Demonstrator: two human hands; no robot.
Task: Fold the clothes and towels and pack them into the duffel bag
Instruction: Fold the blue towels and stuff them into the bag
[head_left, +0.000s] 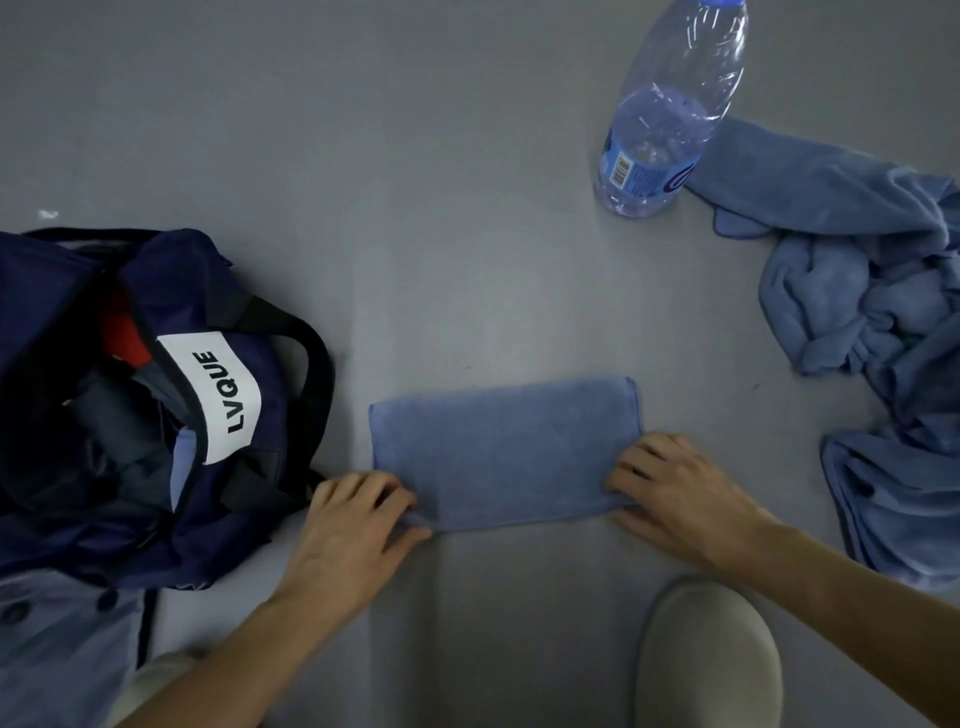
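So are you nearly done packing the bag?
About partway. Done: some clothes already sit inside the duffel bag. In hand: the left hand and right hand pinch the near corners of a folded blue towel. Still to do: the crumpled towel pile on the right and a buttoned garment beside the bag are not packed yet.
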